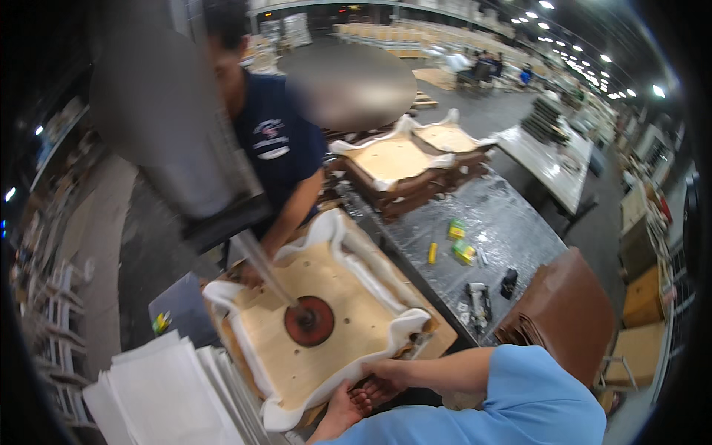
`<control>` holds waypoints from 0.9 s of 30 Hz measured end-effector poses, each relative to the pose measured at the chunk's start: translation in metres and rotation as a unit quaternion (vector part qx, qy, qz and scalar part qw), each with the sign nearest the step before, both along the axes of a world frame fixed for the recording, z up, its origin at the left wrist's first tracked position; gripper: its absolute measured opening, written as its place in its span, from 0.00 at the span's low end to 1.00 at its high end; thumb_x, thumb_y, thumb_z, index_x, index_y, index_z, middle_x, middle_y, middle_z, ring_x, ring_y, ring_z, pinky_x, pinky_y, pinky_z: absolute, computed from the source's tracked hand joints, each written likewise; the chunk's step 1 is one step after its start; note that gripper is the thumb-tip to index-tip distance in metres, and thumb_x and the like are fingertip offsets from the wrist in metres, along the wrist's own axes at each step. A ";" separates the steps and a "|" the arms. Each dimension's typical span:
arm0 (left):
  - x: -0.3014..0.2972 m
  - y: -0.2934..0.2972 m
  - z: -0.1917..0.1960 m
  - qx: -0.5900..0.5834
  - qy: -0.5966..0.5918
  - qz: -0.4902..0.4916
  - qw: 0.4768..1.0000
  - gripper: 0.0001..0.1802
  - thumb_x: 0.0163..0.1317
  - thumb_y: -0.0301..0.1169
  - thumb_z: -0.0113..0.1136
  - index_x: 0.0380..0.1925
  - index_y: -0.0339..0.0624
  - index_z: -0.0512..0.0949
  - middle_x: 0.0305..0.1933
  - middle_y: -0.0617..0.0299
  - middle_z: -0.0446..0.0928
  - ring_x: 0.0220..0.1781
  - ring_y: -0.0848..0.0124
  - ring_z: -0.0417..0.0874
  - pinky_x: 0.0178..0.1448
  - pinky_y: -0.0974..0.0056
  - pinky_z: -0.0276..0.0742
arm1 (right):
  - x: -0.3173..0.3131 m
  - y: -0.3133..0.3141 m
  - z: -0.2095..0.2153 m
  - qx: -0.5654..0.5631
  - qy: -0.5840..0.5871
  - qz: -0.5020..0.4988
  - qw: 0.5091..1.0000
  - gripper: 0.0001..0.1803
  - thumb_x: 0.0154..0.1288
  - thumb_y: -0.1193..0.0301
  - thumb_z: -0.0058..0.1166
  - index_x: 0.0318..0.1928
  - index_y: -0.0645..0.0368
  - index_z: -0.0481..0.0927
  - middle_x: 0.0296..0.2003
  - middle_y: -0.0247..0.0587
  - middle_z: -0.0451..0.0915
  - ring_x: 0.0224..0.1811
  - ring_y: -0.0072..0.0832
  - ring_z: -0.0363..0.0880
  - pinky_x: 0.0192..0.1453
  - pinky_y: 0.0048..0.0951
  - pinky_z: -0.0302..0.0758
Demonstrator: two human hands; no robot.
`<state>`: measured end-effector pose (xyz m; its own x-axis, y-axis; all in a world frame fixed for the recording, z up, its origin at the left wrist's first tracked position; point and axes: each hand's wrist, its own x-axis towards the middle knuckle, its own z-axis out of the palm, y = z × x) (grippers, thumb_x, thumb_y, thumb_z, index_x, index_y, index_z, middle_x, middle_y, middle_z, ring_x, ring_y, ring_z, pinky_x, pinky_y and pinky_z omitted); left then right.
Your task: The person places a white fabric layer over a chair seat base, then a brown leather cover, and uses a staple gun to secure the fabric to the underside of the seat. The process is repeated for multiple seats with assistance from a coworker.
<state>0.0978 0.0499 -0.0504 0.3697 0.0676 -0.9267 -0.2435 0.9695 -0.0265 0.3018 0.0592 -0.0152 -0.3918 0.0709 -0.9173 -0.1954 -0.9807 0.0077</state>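
Observation:
A square seat cushion (297, 348) lies board side up in front of me, with a pale wooden panel inside a raised white padded rim (356, 367). A dark red round pad (309, 321) on the end of a metal rod rests on the panel. My left hand (343, 410) is at the near edge, fingers curled and thumb against the white rim. Close beside it, my right hand (382, 380) has its fingers bent and its thumb side on the same rim. What lies under the fingers is partly hidden. Across from me, a co-worker's hand (252, 274) touches the cushion's far left side.
Overhead at left looms a grey machine column (178, 126). White sheets (167, 389) stack at lower left. Brown covers (564, 304) lie at right. A plastic-wrapped table (489, 215) holds yellow-green packets (460, 241), a tool (478, 300) and stacked cushions (400, 156).

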 end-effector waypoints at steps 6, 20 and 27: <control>0.011 0.011 -0.005 0.037 0.039 -0.078 0.996 0.39 0.82 0.65 0.41 0.25 0.45 0.79 0.17 0.61 0.74 0.24 0.57 0.78 0.34 0.48 0.80 | 0.009 0.011 0.025 0.089 -0.040 0.115 0.989 0.24 0.80 0.50 0.47 0.35 0.57 0.82 0.24 0.37 0.79 0.19 0.32 0.75 0.22 0.37 0.72; 0.007 -0.040 0.019 0.278 0.024 -0.084 0.957 0.38 0.85 0.60 0.41 0.20 0.44 0.74 0.13 0.62 0.66 0.22 0.62 0.83 0.35 0.60 0.81 | 0.013 -0.035 0.011 0.453 -0.251 0.213 0.829 0.36 0.84 0.48 0.48 0.28 0.67 0.87 0.25 0.50 0.87 0.26 0.37 0.87 0.37 0.41 0.84; 0.018 -0.032 0.024 0.276 0.008 -0.061 0.959 0.36 0.86 0.56 0.39 0.23 0.44 0.75 0.15 0.61 0.69 0.24 0.59 0.85 0.36 0.55 0.83 | 0.023 -0.047 0.008 0.364 -0.105 0.059 0.924 0.35 0.85 0.43 0.47 0.38 0.63 0.90 0.29 0.44 0.89 0.27 0.36 0.89 0.36 0.38 0.86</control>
